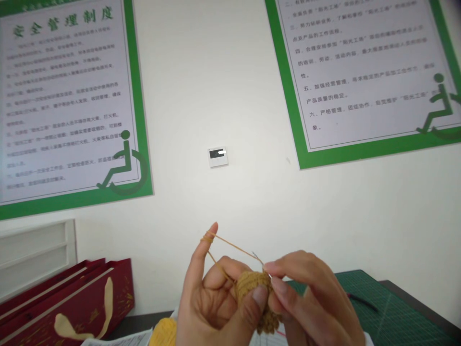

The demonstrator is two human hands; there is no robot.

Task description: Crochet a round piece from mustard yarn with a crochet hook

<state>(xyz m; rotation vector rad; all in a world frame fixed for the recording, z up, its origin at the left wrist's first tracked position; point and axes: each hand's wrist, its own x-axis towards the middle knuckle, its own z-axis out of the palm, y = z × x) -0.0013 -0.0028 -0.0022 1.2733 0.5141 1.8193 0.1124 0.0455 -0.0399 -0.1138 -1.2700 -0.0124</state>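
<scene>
The left hand (pixel 219 298) is pinching the mustard crochet piece (pixel 257 300), its forefinger raised and looped with yarn (pixel 230 246), probably for tension. The right hand's (pixel 317 302) fingers are closing together on a thin hook (pixel 258 257) at the piece's top edge, above the green cutting mat (pixel 389 312).

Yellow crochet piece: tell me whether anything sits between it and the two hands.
Nothing visible does. The left hand pinches the yellow crochet piece directly, its yarn looped over the raised forefinger. The right hand touches the piece's other side, holding a thin hook.

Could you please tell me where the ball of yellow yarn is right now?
The yarn ball sits at the bottom edge, just left of the left hand, right of the red gift bag.
</scene>
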